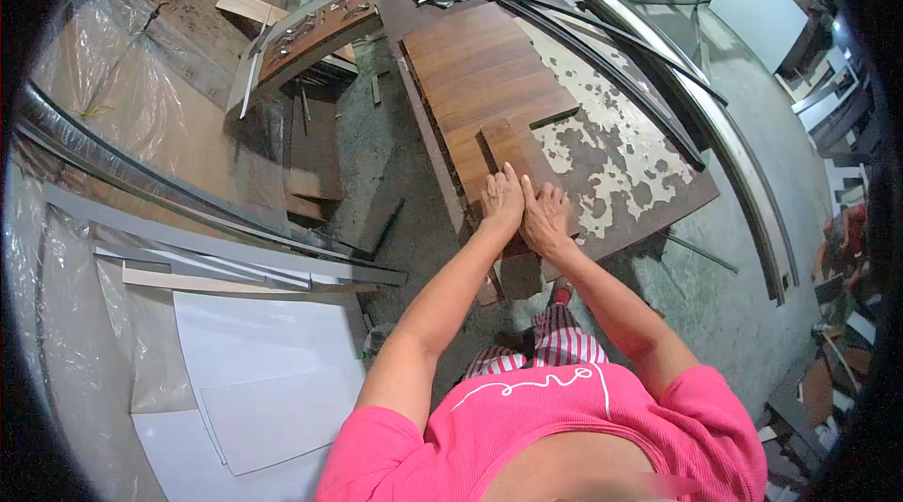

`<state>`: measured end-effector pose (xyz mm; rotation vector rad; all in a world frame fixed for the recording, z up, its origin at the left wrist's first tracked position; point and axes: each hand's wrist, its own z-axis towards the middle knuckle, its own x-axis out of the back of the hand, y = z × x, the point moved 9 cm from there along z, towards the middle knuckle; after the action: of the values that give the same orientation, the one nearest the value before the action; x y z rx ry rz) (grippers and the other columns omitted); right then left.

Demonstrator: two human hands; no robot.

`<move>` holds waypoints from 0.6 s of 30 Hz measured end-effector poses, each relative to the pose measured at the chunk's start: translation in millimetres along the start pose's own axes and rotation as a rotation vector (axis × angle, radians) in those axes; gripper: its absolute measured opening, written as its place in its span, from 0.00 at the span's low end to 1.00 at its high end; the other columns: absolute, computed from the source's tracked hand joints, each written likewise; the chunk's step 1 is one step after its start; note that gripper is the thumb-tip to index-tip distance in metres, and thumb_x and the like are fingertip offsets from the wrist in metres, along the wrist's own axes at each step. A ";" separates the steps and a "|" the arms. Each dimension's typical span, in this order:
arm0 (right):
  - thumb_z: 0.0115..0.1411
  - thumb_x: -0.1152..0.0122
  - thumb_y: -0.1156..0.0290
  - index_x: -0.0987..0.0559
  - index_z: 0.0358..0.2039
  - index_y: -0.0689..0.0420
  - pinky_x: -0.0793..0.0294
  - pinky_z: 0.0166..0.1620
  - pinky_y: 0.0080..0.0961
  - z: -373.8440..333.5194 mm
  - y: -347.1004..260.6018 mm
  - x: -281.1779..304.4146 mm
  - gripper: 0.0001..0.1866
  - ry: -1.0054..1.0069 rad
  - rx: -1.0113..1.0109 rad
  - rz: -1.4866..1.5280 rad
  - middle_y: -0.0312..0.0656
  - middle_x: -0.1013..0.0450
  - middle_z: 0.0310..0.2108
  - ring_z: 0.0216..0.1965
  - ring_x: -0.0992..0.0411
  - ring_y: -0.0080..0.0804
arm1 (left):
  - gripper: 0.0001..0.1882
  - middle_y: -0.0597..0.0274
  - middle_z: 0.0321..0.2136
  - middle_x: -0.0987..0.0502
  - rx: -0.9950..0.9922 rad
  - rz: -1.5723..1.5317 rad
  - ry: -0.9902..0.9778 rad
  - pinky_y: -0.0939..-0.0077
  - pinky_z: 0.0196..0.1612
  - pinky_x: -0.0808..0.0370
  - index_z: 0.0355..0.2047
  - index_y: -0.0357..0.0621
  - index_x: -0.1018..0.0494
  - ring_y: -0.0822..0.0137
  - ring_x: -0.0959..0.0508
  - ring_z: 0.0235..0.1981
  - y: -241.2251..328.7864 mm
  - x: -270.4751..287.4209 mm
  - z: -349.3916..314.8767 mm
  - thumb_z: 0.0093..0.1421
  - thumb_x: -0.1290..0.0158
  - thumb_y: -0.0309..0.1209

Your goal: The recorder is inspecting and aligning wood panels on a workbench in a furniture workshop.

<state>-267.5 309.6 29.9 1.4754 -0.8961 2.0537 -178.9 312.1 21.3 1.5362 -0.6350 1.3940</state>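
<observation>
Wood-grain laminate strip (509, 156), narrow and brown, lying on the near end of a larger wood-grain laminate sheet (480, 69), close to the near edge of the worn board (640, 173) beneath. Left hand (501, 199) flat on the strip's near end, fingers together and stretched out, palm down, pressing rather than gripping. Right hand (545, 218) just beside it, touching it along the thumb side, likewise spread flat with fingers extended, resting on the sheet and closed around nothing. Notch cut into the laminate sheet's right edge, just beyond the strip. Board surface to the right of the sheet blotched with patches of pale dried glue (602, 135) over dark brown. Long curved dark strips (621, 79) crossing the board's far right side, with curved grey metal rails (734, 144) on the concrete floor beyond. To the left, off the board, grey flat bars (216, 243) and white panels (273, 361) stacked near clear plastic sheeting (103, 79). Farther back on the left, a low wooden bench (310, 31) with small metal hardware on top. Pink shirt and striped trousers at the lower edge.
</observation>
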 end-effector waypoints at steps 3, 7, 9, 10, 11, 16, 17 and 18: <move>0.47 0.44 0.62 0.41 0.56 0.54 0.43 0.42 0.43 -14.3 3.3 -0.3 0.34 0.060 -0.016 0.020 0.51 0.40 0.40 0.41 0.41 0.47 | 0.25 0.47 0.39 0.31 0.013 -0.063 -0.019 0.58 0.42 0.32 0.54 0.32 0.45 0.51 0.33 0.43 2.5 2.0 -11.6 0.58 0.58 0.33; 0.44 0.42 0.61 0.39 0.54 0.53 0.43 0.43 0.42 -2.9 -2.4 10.7 0.35 0.051 -0.034 0.134 0.47 0.42 0.39 0.44 0.43 0.44 | 0.26 0.46 0.39 0.31 0.035 -0.093 -0.061 0.58 0.42 0.32 0.54 0.32 0.45 0.51 0.33 0.43 -6.4 0.1 -2.0 0.58 0.57 0.33; 0.43 0.42 0.61 0.38 0.53 0.53 0.43 0.43 0.41 8.1 2.9 9.8 0.34 0.090 -0.033 0.137 0.46 0.42 0.39 0.44 0.43 0.43 | 0.26 0.46 0.39 0.31 0.026 -0.105 -0.075 0.59 0.42 0.32 0.54 0.33 0.45 0.51 0.33 0.43 -3.7 -2.4 8.2 0.58 0.57 0.33; 0.43 0.42 0.61 0.37 0.53 0.54 0.44 0.43 0.40 20.8 5.4 10.0 0.34 0.108 -0.016 0.137 0.46 0.42 0.39 0.44 0.43 0.43 | 0.26 0.46 0.39 0.31 0.023 -0.097 -0.056 0.59 0.42 0.31 0.54 0.33 0.45 0.50 0.33 0.43 -3.3 -0.4 19.6 0.58 0.57 0.33; 0.42 0.42 0.61 0.36 0.52 0.54 0.44 0.44 0.39 34.3 7.7 9.7 0.34 0.126 0.001 0.137 0.45 0.42 0.39 0.44 0.43 0.43 | 0.26 0.46 0.39 0.31 0.020 -0.088 -0.038 0.60 0.42 0.31 0.54 0.33 0.45 0.50 0.33 0.43 -3.6 0.6 32.5 0.58 0.57 0.33; 0.43 0.42 0.63 0.37 0.52 0.55 0.44 0.44 0.37 113.7 16.6 -7.9 0.33 0.102 0.003 0.151 0.46 0.41 0.40 0.44 0.43 0.43 | 0.26 0.45 0.39 0.30 0.085 -0.130 0.000 0.60 0.43 0.31 0.54 0.34 0.45 0.50 0.32 0.43 -24.7 -5.0 113.5 0.58 0.56 0.34; 0.45 0.43 0.64 0.37 0.52 0.55 0.44 0.44 0.37 131.6 19.7 -10.4 0.31 0.158 0.022 0.133 0.46 0.41 0.40 0.44 0.42 0.43 | 0.26 0.45 0.40 0.30 0.095 -0.116 0.001 0.60 0.44 0.32 0.55 0.35 0.45 0.49 0.32 0.44 -27.3 -6.1 132.6 0.58 0.57 0.34; 0.46 0.44 0.64 0.36 0.52 0.54 0.44 0.44 0.37 150.1 23.0 -13.6 0.30 0.213 0.040 0.115 0.47 0.40 0.41 0.45 0.42 0.43 | 0.26 0.44 0.41 0.30 0.104 -0.102 0.002 0.59 0.44 0.32 0.55 0.36 0.45 0.49 0.33 0.45 -30.3 -7.5 152.7 0.58 0.57 0.35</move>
<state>-181.3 184.6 43.8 1.2203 -0.8761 2.2740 -83.0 189.3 17.8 1.6261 -0.4825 1.3684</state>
